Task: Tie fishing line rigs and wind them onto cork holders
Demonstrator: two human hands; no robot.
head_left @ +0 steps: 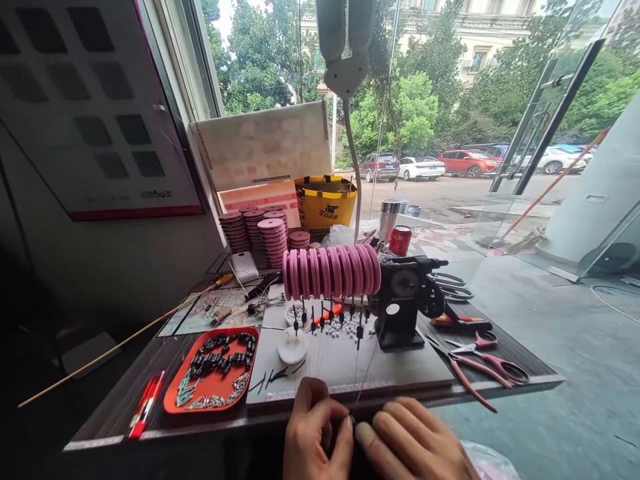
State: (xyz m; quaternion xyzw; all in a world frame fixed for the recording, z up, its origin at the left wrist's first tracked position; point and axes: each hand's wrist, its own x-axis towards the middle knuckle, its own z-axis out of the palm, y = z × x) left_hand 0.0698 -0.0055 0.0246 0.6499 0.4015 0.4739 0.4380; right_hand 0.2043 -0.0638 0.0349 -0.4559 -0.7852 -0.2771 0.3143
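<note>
Low in the view, just off the table's front edge, my left hand (320, 430) pinches something small and dark at the end of thin threads; its exact shape is hidden. Beside it, my right hand (413, 440) has its fingers bent together, with the tips close to the same small dark thing; what they hold, if anything, is hidden. Thin threads run from my fingers up toward a row of pink spools (333, 270) on a black winding stand (400, 320). Several small black weights (359, 332) hang under the spools.
An orange tray (170, 393) with black parts and small metal pieces stands at the left. A white round box (292, 345) and white beads (345, 325) lie on the board (325, 380). Pliers (465, 377) and scissors (505, 367) lie right. Stacked pink discs (273, 240) stand behind.
</note>
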